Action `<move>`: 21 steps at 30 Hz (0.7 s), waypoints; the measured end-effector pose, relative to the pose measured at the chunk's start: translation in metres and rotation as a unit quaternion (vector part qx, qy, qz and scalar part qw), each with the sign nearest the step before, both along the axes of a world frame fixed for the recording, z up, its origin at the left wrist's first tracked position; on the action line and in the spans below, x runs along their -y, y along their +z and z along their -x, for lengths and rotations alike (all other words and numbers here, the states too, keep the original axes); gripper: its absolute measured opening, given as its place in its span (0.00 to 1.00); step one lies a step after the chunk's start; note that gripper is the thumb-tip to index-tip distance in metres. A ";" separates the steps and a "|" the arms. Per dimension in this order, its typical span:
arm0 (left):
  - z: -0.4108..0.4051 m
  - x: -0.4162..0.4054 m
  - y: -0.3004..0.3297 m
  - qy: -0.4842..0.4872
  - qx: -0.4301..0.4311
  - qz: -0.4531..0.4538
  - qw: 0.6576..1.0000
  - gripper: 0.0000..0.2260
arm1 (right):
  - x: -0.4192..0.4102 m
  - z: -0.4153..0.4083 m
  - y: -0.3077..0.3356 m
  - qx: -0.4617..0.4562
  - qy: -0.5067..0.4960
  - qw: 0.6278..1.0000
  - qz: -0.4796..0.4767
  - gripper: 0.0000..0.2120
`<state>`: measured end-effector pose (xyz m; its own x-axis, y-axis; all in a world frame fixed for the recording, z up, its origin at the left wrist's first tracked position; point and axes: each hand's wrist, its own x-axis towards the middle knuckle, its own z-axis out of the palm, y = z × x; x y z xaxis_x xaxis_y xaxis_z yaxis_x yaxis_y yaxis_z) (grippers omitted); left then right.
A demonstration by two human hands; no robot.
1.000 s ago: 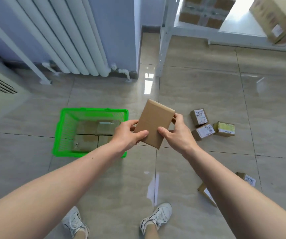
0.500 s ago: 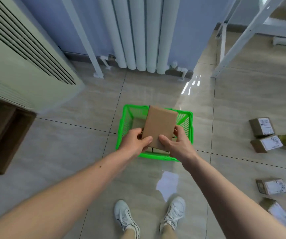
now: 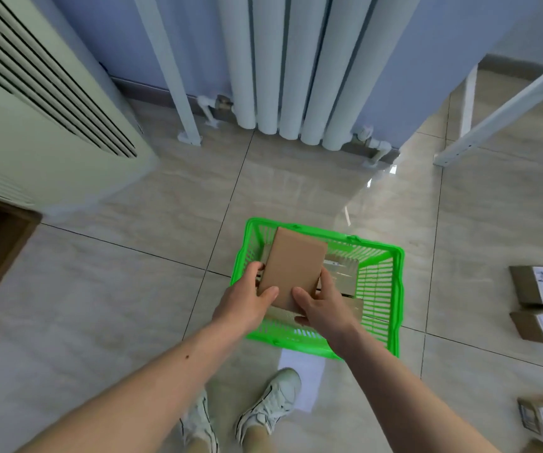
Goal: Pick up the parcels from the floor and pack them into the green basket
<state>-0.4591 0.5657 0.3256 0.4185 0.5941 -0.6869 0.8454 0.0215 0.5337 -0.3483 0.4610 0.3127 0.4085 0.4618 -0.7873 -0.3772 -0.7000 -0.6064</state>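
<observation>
Over the basket (image 3: 396, 289), both thumbs press the parcel's (image 3: 293, 268) near face, fingers curled behind — left hand (image 3: 247, 302) and right hand (image 3: 324, 304) clamp its lower corners. Lowering it flat onto the boxes (image 3: 342, 273) already inside, clear of the rim, looks best — more parcels (image 3: 540, 286) wait on the floor to the right.

A stockroom or parcel-sorting room: glossy tiled floor (image 3: 296, 184), labelled parcels (image 3: 538, 284) strewn at right, a white metal rack (image 3: 505, 109) upper right, radiator (image 3: 296, 67) at top, standing air conditioner (image 3: 34, 103) upper left.
</observation>
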 end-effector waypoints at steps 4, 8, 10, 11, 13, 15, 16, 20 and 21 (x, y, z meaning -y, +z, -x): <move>-0.002 -0.025 -0.047 -0.045 -0.066 -0.073 0.994 0.19 | -0.024 0.004 -0.052 0.007 0.015 0.999 0.031 0.25; -0.013 -0.049 -0.095 -0.076 -0.073 -0.111 0.988 0.22 | -0.045 0.004 -0.103 0.043 0.040 0.996 0.061 0.35; -0.019 -0.057 -0.119 -0.109 -0.072 -0.111 0.985 0.31 | -0.051 0.001 -0.134 0.045 0.036 0.995 0.076 0.38; -0.022 -0.060 -0.130 -0.135 -0.077 -0.115 0.981 0.33 | -0.052 0.000 -0.151 0.044 0.035 0.995 0.081 0.38; -0.028 -0.065 -0.154 -0.179 -0.090 -0.122 0.972 0.32 | -0.057 -0.002 -0.182 0.038 0.040 0.995 0.079 0.37; -0.035 -0.070 -0.178 -0.209 -0.106 -0.125 0.964 0.30 | -0.064 -0.005 -0.207 0.041 0.049 0.994 0.085 0.37; -0.038 -0.072 -0.190 -0.220 -0.112 -0.124 0.961 0.29 | -0.068 -0.006 -0.217 0.045 0.057 0.993 0.090 0.37; -0.046 -0.079 -0.221 -0.260 -0.132 -0.115 0.950 0.28 | -0.083 -0.011 -0.245 0.060 0.076 0.991 0.095 0.35; -0.048 -0.080 -0.226 -0.263 -0.138 -0.114 0.948 0.28 | -0.085 -0.012 -0.252 0.058 0.067 0.992 0.092 0.35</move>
